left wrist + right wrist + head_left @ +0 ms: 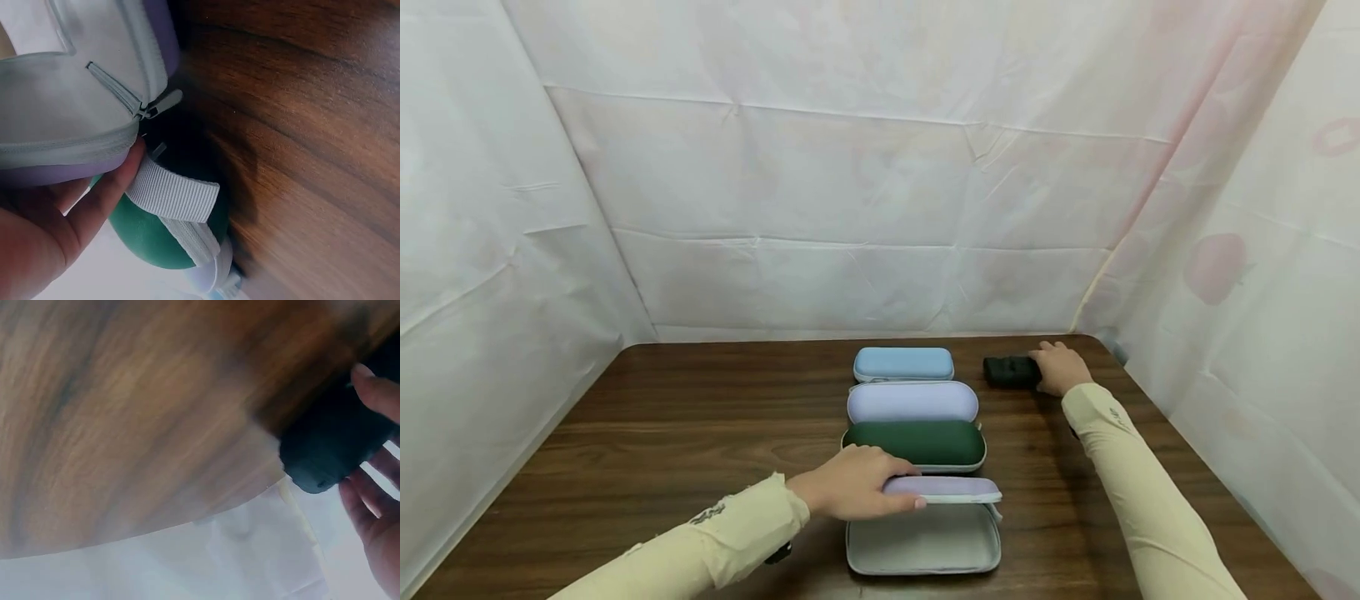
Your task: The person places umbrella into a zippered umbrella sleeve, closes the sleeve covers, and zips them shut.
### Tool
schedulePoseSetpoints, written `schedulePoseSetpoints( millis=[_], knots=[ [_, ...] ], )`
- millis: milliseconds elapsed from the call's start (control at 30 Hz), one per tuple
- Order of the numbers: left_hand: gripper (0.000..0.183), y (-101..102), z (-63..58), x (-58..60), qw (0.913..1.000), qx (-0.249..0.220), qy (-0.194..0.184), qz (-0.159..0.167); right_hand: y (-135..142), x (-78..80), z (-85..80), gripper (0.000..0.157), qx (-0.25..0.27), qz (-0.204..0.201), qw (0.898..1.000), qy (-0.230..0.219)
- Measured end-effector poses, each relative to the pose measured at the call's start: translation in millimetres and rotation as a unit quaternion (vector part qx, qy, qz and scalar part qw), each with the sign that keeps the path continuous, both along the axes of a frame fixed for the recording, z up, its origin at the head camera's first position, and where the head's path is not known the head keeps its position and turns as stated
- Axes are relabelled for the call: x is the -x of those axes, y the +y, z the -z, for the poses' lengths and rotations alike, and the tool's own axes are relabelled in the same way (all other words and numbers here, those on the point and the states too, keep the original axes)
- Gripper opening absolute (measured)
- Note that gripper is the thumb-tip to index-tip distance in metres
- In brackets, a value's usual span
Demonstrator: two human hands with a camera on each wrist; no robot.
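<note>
My left hand (856, 485) pinches the raised lid of a light purple zip case (951, 490), thumb in front and fingers behind. The case stands open, its pale grey inside showing, and a zipper pull (167, 104) hangs at its corner in the left wrist view. Just behind the lid lies a closed dark green case (917, 442) with a grey zip edge and ribbed strap. At the far right of the table, my right hand (1062, 368) grips the end of a small black object (1009, 372); its kind is unclear, its right end covered by the fingers.
Beyond the green case, a lavender case (913, 402) and a light blue case (904, 363) lie closed in the same column. The brown wooden table (662, 450) has rounded far corners. White printed sheets (850, 183) hang behind it and at both sides.
</note>
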State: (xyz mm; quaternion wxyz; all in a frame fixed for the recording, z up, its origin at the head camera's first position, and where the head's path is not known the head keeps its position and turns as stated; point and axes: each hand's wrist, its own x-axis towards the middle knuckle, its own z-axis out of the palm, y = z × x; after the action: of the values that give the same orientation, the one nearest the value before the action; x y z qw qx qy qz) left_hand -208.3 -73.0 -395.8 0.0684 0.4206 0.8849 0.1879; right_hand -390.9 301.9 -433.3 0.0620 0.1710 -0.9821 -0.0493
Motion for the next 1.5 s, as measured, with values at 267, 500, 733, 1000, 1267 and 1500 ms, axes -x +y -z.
schedulePoseSetpoints(
  millis=[267, 500, 733, 1000, 1267, 1500],
  knots=[
    [0.050, 3, -0.8, 4.2, 0.9999, 0.001, -0.013, 0.004, 12, 3.2, -0.5, 0.061, 0.033, -0.007, 0.992, -0.119],
    [0.052, -3, 1.5, 8.6, 0.9996, 0.003, -0.025, -0.010, 19, -4.1, -0.5, 0.055, 0.019, -0.032, 0.996, -0.076],
    [0.055, -5, 4.8, 13.9, 0.9994, 0.005, -0.031, -0.012, 20, -16.1, -1.6, 0.045, 0.031, -0.034, 0.998, -0.036],
    [0.056, -7, 4.8, 17.8, 0.9992, 0.018, -0.031, -0.021, 14, -36.2, -10.7, 0.046, 0.045, -0.060, 0.997, -0.006],
    [0.057, -5, 2.1, 19.5, 0.9989, 0.021, -0.036, -0.020, 11, -70.2, -32.1, 0.049, 0.037, -0.081, 0.996, 0.021],
    [0.055, -4, 0.4, 19.5, 0.9987, 0.018, -0.043, -0.020, 5, -105.6, -52.5, 0.053, 0.024, -0.103, 0.994, 0.041]
  ],
)
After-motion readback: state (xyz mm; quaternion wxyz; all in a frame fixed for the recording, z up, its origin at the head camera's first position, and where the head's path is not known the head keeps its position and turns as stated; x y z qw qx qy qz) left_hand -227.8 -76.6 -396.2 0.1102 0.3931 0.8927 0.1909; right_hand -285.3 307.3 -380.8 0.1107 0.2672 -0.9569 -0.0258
